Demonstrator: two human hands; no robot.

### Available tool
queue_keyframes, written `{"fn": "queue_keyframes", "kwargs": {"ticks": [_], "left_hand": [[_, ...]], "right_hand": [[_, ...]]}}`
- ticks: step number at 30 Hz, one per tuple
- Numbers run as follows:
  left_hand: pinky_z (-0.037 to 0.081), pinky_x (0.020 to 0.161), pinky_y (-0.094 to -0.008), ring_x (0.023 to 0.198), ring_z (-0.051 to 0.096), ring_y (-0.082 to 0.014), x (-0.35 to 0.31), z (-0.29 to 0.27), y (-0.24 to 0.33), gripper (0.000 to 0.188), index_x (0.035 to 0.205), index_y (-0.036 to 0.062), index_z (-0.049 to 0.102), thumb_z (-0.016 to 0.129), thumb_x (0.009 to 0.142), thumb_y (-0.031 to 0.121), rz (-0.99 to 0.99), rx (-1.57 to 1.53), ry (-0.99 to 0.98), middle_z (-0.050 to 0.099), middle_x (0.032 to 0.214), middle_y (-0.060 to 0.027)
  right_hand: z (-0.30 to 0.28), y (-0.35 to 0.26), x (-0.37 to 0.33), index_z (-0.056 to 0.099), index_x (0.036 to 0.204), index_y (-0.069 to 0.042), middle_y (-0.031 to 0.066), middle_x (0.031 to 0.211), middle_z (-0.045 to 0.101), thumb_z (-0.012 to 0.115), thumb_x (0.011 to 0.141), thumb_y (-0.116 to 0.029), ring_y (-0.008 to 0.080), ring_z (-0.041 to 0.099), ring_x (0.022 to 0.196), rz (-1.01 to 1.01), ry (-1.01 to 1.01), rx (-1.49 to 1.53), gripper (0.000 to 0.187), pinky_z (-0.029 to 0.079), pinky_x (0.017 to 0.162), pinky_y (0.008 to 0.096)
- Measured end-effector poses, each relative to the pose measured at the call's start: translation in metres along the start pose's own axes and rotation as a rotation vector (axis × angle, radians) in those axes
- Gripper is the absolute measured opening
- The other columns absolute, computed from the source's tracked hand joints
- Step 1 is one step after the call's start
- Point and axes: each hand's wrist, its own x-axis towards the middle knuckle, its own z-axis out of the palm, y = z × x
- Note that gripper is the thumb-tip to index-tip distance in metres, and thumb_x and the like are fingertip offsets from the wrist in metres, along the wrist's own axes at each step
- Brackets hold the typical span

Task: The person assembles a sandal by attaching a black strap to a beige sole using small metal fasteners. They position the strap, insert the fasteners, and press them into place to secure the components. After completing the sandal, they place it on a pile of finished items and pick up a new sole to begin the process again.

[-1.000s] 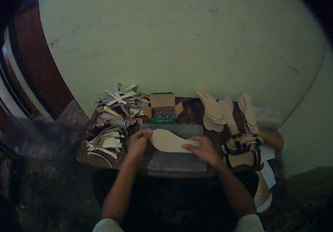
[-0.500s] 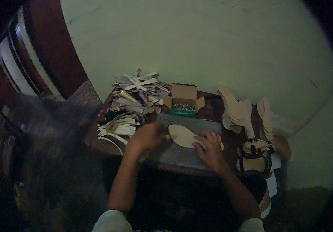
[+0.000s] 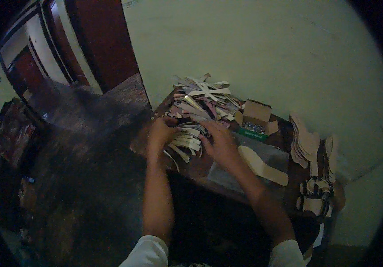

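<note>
Both hands are at a stack of pale curved straps on the left of the table. My left hand grips the stack's left side, its fingers curled around the far end. From the right, my right hand closes on the other side, thumb near and fingers over the top; its fingertips are partly hidden. A pale sole-shaped insole lies flat on a grey slab, to the right of my right hand and apart from it.
Behind the straps is a heap of mixed strips. An open cardboard box holds small metal pieces. To the right stand stacked sole shapes and sandals with dark straps. A green wall rises behind the table.
My view has turned left. Both hands have moved left to the strap stack; my right hand has let go of the insole, which stays on the slab.
</note>
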Motion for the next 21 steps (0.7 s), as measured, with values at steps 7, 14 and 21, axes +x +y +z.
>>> {"fn": "queue_keyframes", "kwargs": {"ticks": [7,14,21], "left_hand": [[0.052,0.08,-0.0344,0.088,0.067,-0.022,0.01,0.011,-0.02,0.045,0.107,0.0017,0.068,0.081,0.065,0.012,0.045,0.044,0.028,0.071,0.098,-0.012],[0.052,0.08,-0.0358,0.087,0.069,-0.0262,0.016,0.01,-0.027,0.033,0.097,0.004,0.07,0.074,0.065,0.011,-0.004,0.005,0.093,0.072,0.092,-0.0122],[0.052,0.079,-0.0367,0.087,0.069,-0.0273,0.006,0.007,-0.007,0.032,0.097,0.0048,0.07,0.074,0.066,0.01,0.037,-0.045,0.246,0.071,0.09,-0.0125]], "right_hand": [[0.052,0.021,0.043,0.067,0.109,-0.006,0.0152,0.104,0.065,0.065,0.079,-0.009,0.0334,0.058,0.1,0.026,-0.194,-0.327,0.03,0.048,0.089,0.0441],[0.058,0.022,0.051,0.069,0.099,-0.004,0.0163,0.098,0.064,0.061,0.077,-0.005,0.0348,0.057,0.104,-0.026,-0.096,-0.355,0.023,0.045,0.094,0.0437],[0.035,-0.002,0.051,0.06,0.096,0.0,0.0208,0.096,0.062,0.061,0.082,-0.006,0.0414,0.06,0.092,0.109,0.023,-0.166,0.015,0.048,0.08,0.0484]]}}
